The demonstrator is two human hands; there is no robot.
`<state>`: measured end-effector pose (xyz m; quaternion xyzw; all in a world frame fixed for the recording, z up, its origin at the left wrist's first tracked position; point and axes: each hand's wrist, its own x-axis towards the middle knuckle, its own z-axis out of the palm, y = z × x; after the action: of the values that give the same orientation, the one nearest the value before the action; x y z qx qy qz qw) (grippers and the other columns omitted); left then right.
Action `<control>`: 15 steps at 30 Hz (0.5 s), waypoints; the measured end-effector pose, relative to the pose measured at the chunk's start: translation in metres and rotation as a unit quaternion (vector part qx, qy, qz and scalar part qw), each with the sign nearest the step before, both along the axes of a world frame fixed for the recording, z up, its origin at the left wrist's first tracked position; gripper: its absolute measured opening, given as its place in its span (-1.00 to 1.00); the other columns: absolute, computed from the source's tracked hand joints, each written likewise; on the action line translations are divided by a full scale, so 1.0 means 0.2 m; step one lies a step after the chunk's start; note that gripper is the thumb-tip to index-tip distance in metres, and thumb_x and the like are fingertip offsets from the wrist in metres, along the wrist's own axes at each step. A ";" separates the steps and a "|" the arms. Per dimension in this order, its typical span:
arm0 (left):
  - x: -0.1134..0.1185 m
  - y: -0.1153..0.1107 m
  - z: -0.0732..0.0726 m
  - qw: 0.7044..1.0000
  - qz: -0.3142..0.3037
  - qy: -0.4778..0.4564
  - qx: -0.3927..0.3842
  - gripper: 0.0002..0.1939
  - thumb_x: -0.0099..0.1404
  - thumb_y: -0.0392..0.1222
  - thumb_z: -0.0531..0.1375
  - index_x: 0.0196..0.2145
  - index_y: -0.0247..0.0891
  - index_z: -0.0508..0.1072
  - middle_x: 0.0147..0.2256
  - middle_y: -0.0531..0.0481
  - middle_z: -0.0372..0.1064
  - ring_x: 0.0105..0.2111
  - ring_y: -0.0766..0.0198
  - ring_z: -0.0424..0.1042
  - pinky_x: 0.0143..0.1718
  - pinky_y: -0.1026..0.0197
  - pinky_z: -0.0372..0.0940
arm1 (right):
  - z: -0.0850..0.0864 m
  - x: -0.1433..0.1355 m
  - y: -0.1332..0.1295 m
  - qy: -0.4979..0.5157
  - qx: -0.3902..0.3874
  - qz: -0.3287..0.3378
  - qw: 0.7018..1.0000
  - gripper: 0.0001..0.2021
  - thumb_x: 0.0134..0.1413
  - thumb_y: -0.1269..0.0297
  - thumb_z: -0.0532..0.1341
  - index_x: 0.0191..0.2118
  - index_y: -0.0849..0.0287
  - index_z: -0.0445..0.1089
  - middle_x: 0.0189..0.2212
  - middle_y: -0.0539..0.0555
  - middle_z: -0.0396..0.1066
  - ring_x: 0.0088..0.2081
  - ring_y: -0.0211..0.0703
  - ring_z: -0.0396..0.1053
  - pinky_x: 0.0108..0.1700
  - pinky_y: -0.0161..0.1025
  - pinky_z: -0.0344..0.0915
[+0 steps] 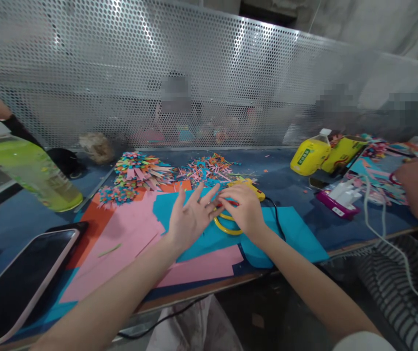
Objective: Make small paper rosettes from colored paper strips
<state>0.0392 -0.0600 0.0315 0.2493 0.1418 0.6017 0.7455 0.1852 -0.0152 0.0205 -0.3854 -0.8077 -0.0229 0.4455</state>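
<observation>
And it's a paper-craft workshop we're in, folks! Look at that long blue-topped bench (276, 178), spread with pink paper (128, 239) and blue paper (289, 234), a drift of cut paper strips (209, 168), fringed paper bundles (139, 170) piled alongside! There's a corded yellow tool (256, 191), a perforated metal divider (121, 73) down the bench, a bare grey wall (373, 24) beyond, and, over right, a co-worker's hand (413, 170) among more strips!

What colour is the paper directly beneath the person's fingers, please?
The paper there is bright turquoise blue; it shows best in the head view.
</observation>
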 end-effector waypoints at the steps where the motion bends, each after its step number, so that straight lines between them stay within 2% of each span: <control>1: 0.00 0.00 0.00 1.000 0.001 -0.004 0.000 -0.47 0.20 0.20 -0.08 -0.02 -0.17 0.27 0.07 -0.15 0.22 -0.02 0.02 0.30 0.01 -0.07 0.12 | 0.01 0.01 0.00 0.018 0.014 -0.002 1.000 -0.90 0.03 0.30 0.18 -0.40 0.12 0.44 -0.34 0.00 0.48 -0.22 -0.16 0.37 -0.12 -0.17 0.23; 5: 0.00 0.00 0.01 1.000 -0.010 -0.016 -0.016 -0.45 0.18 0.20 -0.05 -0.03 -0.23 0.27 0.07 -0.22 0.21 0.01 -0.03 0.27 0.02 -0.08 0.11 | 0.07 0.06 -0.01 0.039 0.115 -0.020 0.992 -0.88 0.07 0.32 0.15 -0.32 0.11 0.45 -0.30 0.00 0.49 -0.18 -0.16 0.35 -0.06 -0.16 0.19; 8: -0.01 0.00 0.01 0.999 -0.034 -0.028 -0.030 -0.40 0.15 0.23 -0.03 -0.06 -0.31 0.28 -0.03 -0.30 0.30 0.00 -0.06 0.27 -0.01 -0.09 0.14 | 0.09 0.07 -0.02 -0.083 0.159 0.023 0.983 -0.81 0.10 0.35 0.11 -0.18 0.10 0.42 -0.17 -0.02 0.45 -0.11 -0.14 0.30 -0.01 -0.11 0.14; 11: -0.02 0.00 0.01 0.997 -0.045 -0.040 -0.037 -0.36 0.11 0.27 -0.03 -0.11 -0.36 0.30 -0.13 -0.31 0.36 -0.02 -0.06 0.29 -0.02 -0.10 0.14 | 0.09 0.08 -0.01 -0.187 0.158 0.081 0.966 -0.76 0.15 0.35 0.06 -0.11 0.13 0.39 -0.05 -0.03 0.37 -0.06 -0.12 0.25 0.02 -0.09 0.12; 15: -0.03 -0.01 0.02 0.995 -0.080 -0.044 -0.044 -0.29 0.10 0.30 -0.04 -0.11 -0.43 0.30 -0.22 -0.31 0.40 -0.03 -0.07 0.29 0.00 -0.10 0.10 | 0.11 0.09 0.00 -0.144 0.184 0.109 0.966 -0.79 0.12 0.33 0.10 -0.14 0.09 0.41 -0.12 -0.06 0.43 -0.11 -0.16 0.28 0.01 -0.11 0.13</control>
<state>0.0329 -0.0613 0.0360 0.2005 0.1148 0.5438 0.8068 0.2039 -0.0153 0.0431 -0.1995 -0.8822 -0.1776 0.3877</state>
